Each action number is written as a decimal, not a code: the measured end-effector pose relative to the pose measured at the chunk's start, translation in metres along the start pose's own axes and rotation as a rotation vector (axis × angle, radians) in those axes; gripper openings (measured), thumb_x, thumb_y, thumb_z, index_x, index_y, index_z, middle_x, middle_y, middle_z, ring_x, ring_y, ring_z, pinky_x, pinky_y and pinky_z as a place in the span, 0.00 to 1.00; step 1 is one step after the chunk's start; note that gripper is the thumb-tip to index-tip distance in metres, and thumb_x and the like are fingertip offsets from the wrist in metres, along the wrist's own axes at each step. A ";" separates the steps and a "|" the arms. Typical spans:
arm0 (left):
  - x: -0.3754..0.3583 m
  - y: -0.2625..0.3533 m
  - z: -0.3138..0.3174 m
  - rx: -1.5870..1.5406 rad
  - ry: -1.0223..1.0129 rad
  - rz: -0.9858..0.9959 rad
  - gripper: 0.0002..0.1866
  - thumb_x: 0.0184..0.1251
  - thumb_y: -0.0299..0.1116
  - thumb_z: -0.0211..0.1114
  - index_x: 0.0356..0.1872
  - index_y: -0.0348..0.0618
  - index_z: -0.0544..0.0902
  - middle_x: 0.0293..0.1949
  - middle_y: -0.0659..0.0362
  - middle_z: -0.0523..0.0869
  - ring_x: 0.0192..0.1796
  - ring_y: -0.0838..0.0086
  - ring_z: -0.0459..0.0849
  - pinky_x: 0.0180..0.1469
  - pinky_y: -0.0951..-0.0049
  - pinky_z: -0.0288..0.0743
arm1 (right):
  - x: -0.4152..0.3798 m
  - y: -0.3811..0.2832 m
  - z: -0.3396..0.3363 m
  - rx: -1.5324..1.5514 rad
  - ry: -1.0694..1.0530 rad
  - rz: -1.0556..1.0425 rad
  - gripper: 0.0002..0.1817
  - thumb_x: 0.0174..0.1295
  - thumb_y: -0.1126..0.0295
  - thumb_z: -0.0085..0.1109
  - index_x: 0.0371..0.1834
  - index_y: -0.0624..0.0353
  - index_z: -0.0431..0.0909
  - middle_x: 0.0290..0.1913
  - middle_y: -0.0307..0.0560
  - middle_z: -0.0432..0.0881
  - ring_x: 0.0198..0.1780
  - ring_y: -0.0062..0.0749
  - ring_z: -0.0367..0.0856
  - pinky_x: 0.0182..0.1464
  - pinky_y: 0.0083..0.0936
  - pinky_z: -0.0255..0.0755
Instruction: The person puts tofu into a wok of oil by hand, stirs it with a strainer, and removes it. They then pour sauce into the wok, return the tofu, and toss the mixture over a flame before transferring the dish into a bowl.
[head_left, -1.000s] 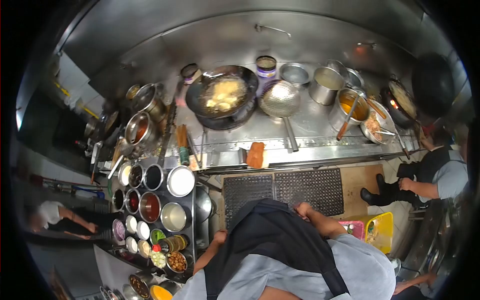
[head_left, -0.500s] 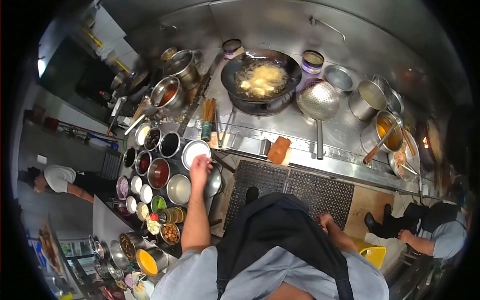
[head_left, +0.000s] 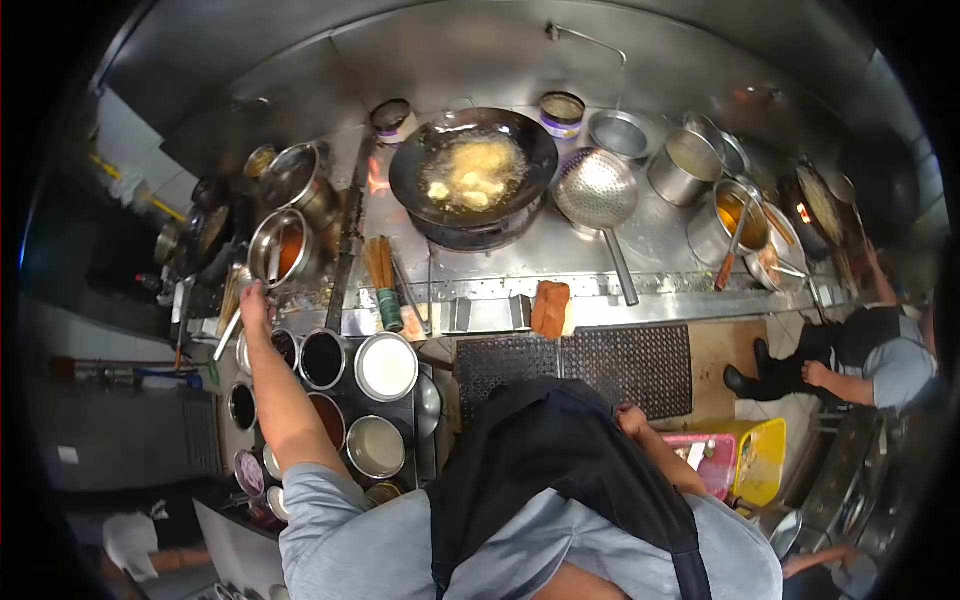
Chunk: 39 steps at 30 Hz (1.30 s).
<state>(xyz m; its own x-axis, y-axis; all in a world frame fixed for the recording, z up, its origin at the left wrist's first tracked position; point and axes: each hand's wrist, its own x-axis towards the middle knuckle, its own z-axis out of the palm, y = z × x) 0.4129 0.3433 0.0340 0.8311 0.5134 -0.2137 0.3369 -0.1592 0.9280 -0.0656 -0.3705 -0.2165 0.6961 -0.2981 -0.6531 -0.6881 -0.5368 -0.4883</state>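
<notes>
My left hand is at the near rim of a saucepan of red sauce, its fingers closed. A pale, narrow utensil shows inside that pan, close to my fingertips; what they grip is too small to make out. The pan's light handle sticks out beside my hand. My right hand is low at my side against the black apron, fingers curled and partly hidden. In front, a wok holds bubbling oil with pale golden pieces frying in it.
Right of the wok lies a perforated strainer. Bowls of white powder, dark sauce and pale liquid stand at my left. A bamboo brush and brown cloth lie at the counter's front. Another person is at right.
My left hand has gone from the white powder bowl to the saucepan of red sauce, up and to the left. The view has turned left. My right hand stays low at my side.
</notes>
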 end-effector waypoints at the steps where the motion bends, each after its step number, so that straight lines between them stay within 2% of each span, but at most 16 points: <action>1: 0.009 0.006 0.004 -0.006 -0.053 -0.040 0.23 0.66 0.50 0.60 0.56 0.51 0.73 0.42 0.63 0.77 0.41 0.73 0.76 0.39 0.63 0.75 | -0.012 -0.009 -0.002 0.004 0.010 0.023 0.14 0.62 0.65 0.52 0.44 0.58 0.84 0.33 0.49 0.85 0.40 0.37 0.85 0.33 0.33 0.79; 3: 0.012 0.025 0.020 -0.085 -0.194 -0.164 0.17 0.68 0.46 0.59 0.53 0.53 0.74 0.42 0.62 0.78 0.37 0.72 0.81 0.31 0.67 0.77 | -0.062 -0.062 -0.016 0.206 -0.032 0.246 0.15 0.61 0.65 0.53 0.45 0.57 0.85 0.36 0.48 0.87 0.43 0.43 0.85 0.33 0.31 0.79; 6: 0.042 0.031 0.039 -0.180 -0.369 -0.387 0.12 0.68 0.39 0.57 0.47 0.46 0.78 0.33 0.61 0.85 0.31 0.74 0.84 0.23 0.75 0.73 | -0.073 -0.042 -0.005 0.117 -0.119 0.241 0.15 0.61 0.65 0.52 0.47 0.57 0.83 0.38 0.48 0.87 0.44 0.46 0.85 0.35 0.31 0.80; 10: 0.047 0.037 0.074 -0.283 -0.423 -0.313 0.07 0.68 0.32 0.52 0.29 0.46 0.74 0.19 0.66 0.74 0.15 0.82 0.64 0.14 0.81 0.58 | -0.079 0.010 0.021 -0.094 0.013 0.044 0.15 0.60 0.66 0.51 0.45 0.57 0.83 0.38 0.48 0.86 0.43 0.44 0.85 0.37 0.32 0.80; 12: 0.016 0.048 0.090 -0.353 -0.421 -0.237 0.07 0.68 0.32 0.52 0.29 0.47 0.73 0.18 0.66 0.71 0.14 0.82 0.64 0.14 0.80 0.58 | -0.073 0.023 0.028 -0.303 0.000 -0.242 0.16 0.59 0.65 0.52 0.45 0.59 0.83 0.42 0.52 0.86 0.44 0.45 0.85 0.40 0.34 0.79; 16: -0.088 0.052 0.109 -0.455 -0.460 -0.010 0.01 0.69 0.30 0.52 0.37 0.49 0.72 0.22 0.65 0.75 0.17 0.81 0.69 0.15 0.78 0.64 | -0.069 0.010 0.034 -0.049 0.000 0.003 0.17 0.59 0.61 0.52 0.44 0.59 0.83 0.47 0.54 0.84 0.46 0.45 0.84 0.47 0.34 0.77; 19: -0.129 0.046 0.132 -0.409 -0.517 -0.100 0.35 0.62 0.24 0.52 0.73 0.46 0.55 0.32 0.62 0.77 0.20 0.80 0.70 0.16 0.79 0.62 | -0.063 0.011 0.041 0.028 -0.010 0.018 0.17 0.60 0.61 0.51 0.42 0.59 0.84 0.44 0.52 0.85 0.45 0.45 0.84 0.45 0.34 0.77; 23: -0.116 0.029 0.177 -0.185 -0.476 0.072 0.30 0.59 0.24 0.51 0.67 0.43 0.66 0.26 0.62 0.76 0.20 0.81 0.69 0.15 0.77 0.60 | -0.072 -0.019 0.019 0.016 -0.042 0.112 0.15 0.60 0.62 0.52 0.41 0.60 0.83 0.43 0.49 0.85 0.35 0.40 0.85 0.37 0.33 0.79; 26: -0.093 0.009 0.207 0.191 -0.376 0.335 0.23 0.57 0.25 0.51 0.56 0.39 0.78 0.34 0.55 0.84 0.30 0.69 0.81 0.31 0.69 0.75 | -0.072 -0.019 0.006 0.225 -0.064 0.217 0.14 0.63 0.63 0.52 0.44 0.58 0.81 0.40 0.45 0.84 0.32 0.34 0.84 0.31 0.32 0.79; 29: -0.074 -0.019 0.223 0.389 -0.288 0.496 0.24 0.56 0.24 0.51 0.57 0.40 0.77 0.36 0.53 0.85 0.35 0.66 0.84 0.41 0.69 0.77 | -0.073 0.006 0.004 0.440 -0.036 0.250 0.13 0.66 0.62 0.52 0.49 0.55 0.79 0.38 0.42 0.83 0.32 0.31 0.83 0.27 0.32 0.79; 31: -0.089 -0.019 0.225 0.430 -0.284 0.507 0.24 0.56 0.23 0.52 0.56 0.43 0.78 0.35 0.53 0.84 0.33 0.65 0.84 0.34 0.65 0.78 | -0.060 0.054 0.022 0.499 -0.060 0.253 0.14 0.67 0.62 0.53 0.50 0.54 0.78 0.38 0.42 0.83 0.32 0.32 0.83 0.27 0.34 0.78; 33: -0.130 0.001 0.223 0.348 -0.486 0.196 0.21 0.58 0.24 0.51 0.53 0.46 0.80 0.31 0.56 0.82 0.26 0.69 0.80 0.22 0.65 0.72 | -0.064 0.074 0.025 0.554 -0.085 0.254 0.14 0.67 0.61 0.53 0.51 0.53 0.77 0.38 0.42 0.82 0.32 0.32 0.82 0.28 0.35 0.78; 35: -0.153 0.009 0.227 0.293 -0.529 0.110 0.19 0.60 0.24 0.51 0.51 0.47 0.79 0.28 0.59 0.79 0.22 0.72 0.76 0.19 0.68 0.68 | -0.088 0.070 0.007 0.462 -0.110 0.351 0.14 0.68 0.62 0.52 0.52 0.52 0.76 0.37 0.42 0.81 0.31 0.31 0.81 0.30 0.35 0.78; 36: -0.163 0.011 0.228 0.234 -0.576 0.023 0.17 0.61 0.24 0.50 0.49 0.49 0.79 0.25 0.61 0.76 0.19 0.76 0.72 0.15 0.70 0.63 | -0.096 0.087 0.014 0.391 -0.061 0.263 0.18 0.62 0.59 0.53 0.46 0.58 0.83 0.53 0.53 0.83 0.56 0.40 0.80 0.58 0.32 0.71; 37: -0.174 0.013 0.229 0.246 -0.569 0.021 0.17 0.61 0.24 0.50 0.49 0.49 0.79 0.25 0.61 0.76 0.19 0.76 0.72 0.15 0.70 0.63 | -0.105 0.084 0.006 0.395 -0.074 0.263 0.18 0.62 0.59 0.53 0.46 0.58 0.83 0.53 0.53 0.83 0.56 0.40 0.80 0.58 0.32 0.71; 39: -0.197 0.019 0.231 0.217 -0.620 -0.045 0.15 0.62 0.24 0.50 0.49 0.49 0.76 0.22 0.64 0.72 0.17 0.79 0.66 0.15 0.74 0.60 | -0.147 0.042 -0.043 -0.234 -0.132 0.307 0.21 0.62 0.56 0.52 0.49 0.58 0.82 0.58 0.54 0.79 0.62 0.41 0.76 0.61 0.32 0.69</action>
<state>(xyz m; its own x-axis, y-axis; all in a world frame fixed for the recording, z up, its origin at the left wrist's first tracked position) 0.3581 0.0439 0.0235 0.8933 -0.0470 -0.4471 0.4047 -0.3490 0.8452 -0.1883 -0.3830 -0.1164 0.4226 -0.3765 -0.8244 -0.7839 -0.6083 -0.1241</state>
